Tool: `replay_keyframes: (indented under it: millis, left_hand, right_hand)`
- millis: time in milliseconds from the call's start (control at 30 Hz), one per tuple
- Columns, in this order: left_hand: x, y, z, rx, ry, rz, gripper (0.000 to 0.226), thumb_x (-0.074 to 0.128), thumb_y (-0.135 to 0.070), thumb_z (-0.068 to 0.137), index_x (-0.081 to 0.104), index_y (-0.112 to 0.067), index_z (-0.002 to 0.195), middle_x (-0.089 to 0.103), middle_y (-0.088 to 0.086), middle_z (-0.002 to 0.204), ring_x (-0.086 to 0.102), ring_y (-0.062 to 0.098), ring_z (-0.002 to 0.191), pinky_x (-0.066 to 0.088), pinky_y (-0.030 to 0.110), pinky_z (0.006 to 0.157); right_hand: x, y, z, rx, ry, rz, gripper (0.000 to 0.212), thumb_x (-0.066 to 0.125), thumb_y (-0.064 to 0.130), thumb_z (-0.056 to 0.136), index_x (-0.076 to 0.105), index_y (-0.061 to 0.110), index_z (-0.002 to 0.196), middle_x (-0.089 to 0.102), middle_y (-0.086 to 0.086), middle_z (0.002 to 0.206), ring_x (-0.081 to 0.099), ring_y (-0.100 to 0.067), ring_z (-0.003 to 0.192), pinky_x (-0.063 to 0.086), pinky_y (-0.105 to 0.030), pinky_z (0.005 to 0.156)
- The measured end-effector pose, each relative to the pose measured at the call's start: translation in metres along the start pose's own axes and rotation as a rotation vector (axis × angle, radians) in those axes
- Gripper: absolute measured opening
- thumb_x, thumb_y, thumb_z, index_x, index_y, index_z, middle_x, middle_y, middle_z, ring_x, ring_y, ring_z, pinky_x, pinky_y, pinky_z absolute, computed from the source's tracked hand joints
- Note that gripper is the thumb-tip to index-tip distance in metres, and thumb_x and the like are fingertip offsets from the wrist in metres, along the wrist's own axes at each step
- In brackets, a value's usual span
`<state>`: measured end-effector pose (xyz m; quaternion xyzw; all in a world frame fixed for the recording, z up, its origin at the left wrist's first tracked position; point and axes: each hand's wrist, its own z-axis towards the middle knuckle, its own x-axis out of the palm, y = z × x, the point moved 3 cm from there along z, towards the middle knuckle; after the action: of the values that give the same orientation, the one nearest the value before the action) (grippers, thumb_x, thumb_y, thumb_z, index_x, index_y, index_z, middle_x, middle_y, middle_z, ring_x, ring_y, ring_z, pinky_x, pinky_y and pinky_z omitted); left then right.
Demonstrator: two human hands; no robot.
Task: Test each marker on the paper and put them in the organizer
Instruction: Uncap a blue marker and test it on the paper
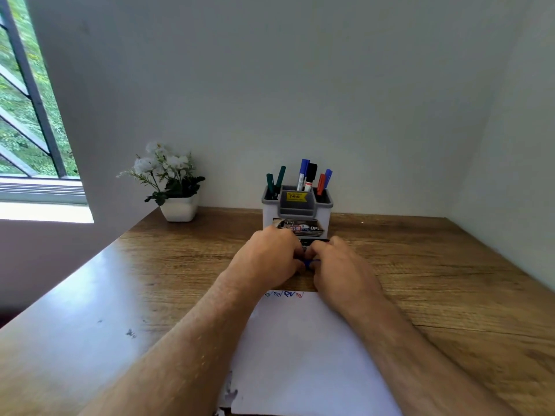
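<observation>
One wooden desk (pixel 420 265) (white-walled corner)

Wood-grain table (pixel 420 265), matt white paper (pixel 300 355), plastic organizer (pixel 268 210).

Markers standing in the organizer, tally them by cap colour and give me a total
Markers standing in the organizer, by cap colour:
Green: 2
Blue: 2
Black: 1
Red: 1
Total: 6
Not counted: a blue marker between the left hand and the right hand.
</observation>
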<state>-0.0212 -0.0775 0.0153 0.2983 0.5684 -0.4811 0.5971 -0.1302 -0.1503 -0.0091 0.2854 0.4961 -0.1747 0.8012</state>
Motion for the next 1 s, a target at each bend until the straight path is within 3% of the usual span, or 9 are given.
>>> replay_keyframes:
  millis: [133, 233, 300, 400, 467, 600, 767, 1000]
  left_hand:
    - [-0.001, 0.003, -0.001, -0.026, -0.146, -0.062, 0.019, 0.065, -0.036, 0.094, 0.076, -0.026, 0.106, 0.069, -0.005, 0.089, 0.061, 0.008, 0.072, 0.048, 0.021, 0.061]
    - [-0.01, 0.009, -0.004, -0.111, -0.405, -0.37, 0.011, 0.071, -0.033, 0.089, 0.077, -0.028, 0.096, 0.069, -0.014, 0.074, 0.065, 0.001, 0.062, 0.046, 0.009, 0.051]
    - [-0.013, 0.013, -0.007, -0.201, -0.526, -0.68, 0.003, 0.074, -0.032, 0.086, 0.076, -0.03, 0.086, 0.071, -0.013, 0.07, 0.067, -0.005, 0.065, 0.05, 0.008, 0.054]
    - [-0.011, 0.014, -0.008, -0.283, -0.434, -1.277, 0.008, 0.073, -0.023, 0.09, 0.074, -0.017, 0.094, 0.078, 0.001, 0.079, 0.076, 0.013, 0.073, 0.061, 0.027, 0.063]
    - [-0.01, 0.01, -0.009, -0.28, -0.335, -1.513, 0.008, 0.072, -0.016, 0.091, 0.072, -0.009, 0.095, 0.078, 0.009, 0.084, 0.076, 0.021, 0.075, 0.06, 0.026, 0.061]
    - [-0.008, 0.0, -0.009, -0.195, -0.194, -1.627, 0.006, 0.072, -0.012, 0.09, 0.072, -0.007, 0.087, 0.075, 0.01, 0.078, 0.071, 0.014, 0.064, 0.057, 0.023, 0.057]
    - [-0.009, 0.0, -0.006, -0.187, -0.249, -1.617, 0.019, 0.076, -0.027, 0.087, 0.076, -0.007, 0.09, 0.076, 0.012, 0.079, 0.072, 0.017, 0.064, 0.062, 0.027, 0.06]
    - [-0.011, 0.003, -0.007, -0.138, -0.336, -1.682, 0.016, 0.073, -0.023, 0.088, 0.079, -0.009, 0.094, 0.076, 0.013, 0.083, 0.072, 0.014, 0.066, 0.059, 0.022, 0.058]
  right_hand:
    - [-0.005, 0.0, -0.001, -0.021, -0.138, 0.132, 0.046, 0.061, 0.017, 0.09, 0.048, 0.032, 0.131, 0.051, 0.0, 0.124, 0.056, -0.017, 0.095, 0.046, -0.025, 0.069]
    - [-0.014, 0.005, -0.004, -0.057, -0.317, 0.246, 0.041, 0.056, 0.015, 0.093, 0.047, 0.029, 0.131, 0.052, 0.0, 0.125, 0.059, -0.016, 0.088, 0.052, -0.028, 0.065]
    - [-0.019, 0.007, -0.005, -0.088, -0.412, 0.335, 0.034, 0.052, 0.024, 0.098, 0.048, 0.026, 0.132, 0.054, 0.0, 0.126, 0.059, -0.013, 0.091, 0.051, -0.027, 0.068]
    - [-0.022, 0.01, -0.007, -0.119, -0.386, 0.411, 0.047, 0.046, 0.048, 0.098, 0.043, 0.027, 0.14, 0.057, 0.003, 0.121, 0.058, -0.009, 0.098, 0.053, -0.027, 0.073]
    - [-0.023, 0.012, -0.007, -0.149, -0.332, 0.414, 0.058, 0.046, 0.056, 0.095, 0.039, 0.027, 0.145, 0.057, 0.004, 0.122, 0.059, -0.009, 0.102, 0.055, -0.029, 0.078]
    - [-0.027, 0.013, -0.007, -0.216, -0.337, 0.403, 0.047, 0.051, 0.044, 0.099, 0.051, 0.023, 0.141, 0.064, 0.005, 0.125, 0.06, -0.01, 0.109, 0.052, -0.029, 0.088]
    - [-0.027, 0.011, -0.006, -0.197, -0.379, 0.325, 0.037, 0.049, 0.033, 0.101, 0.058, 0.022, 0.135, 0.066, 0.002, 0.107, 0.056, -0.007, 0.089, 0.04, -0.011, 0.07]
    - [-0.031, 0.009, -0.007, -0.159, -0.416, 0.362, 0.031, 0.052, 0.04, 0.099, 0.073, 0.019, 0.109, 0.068, 0.007, 0.072, 0.059, -0.003, 0.056, 0.045, -0.015, 0.044]
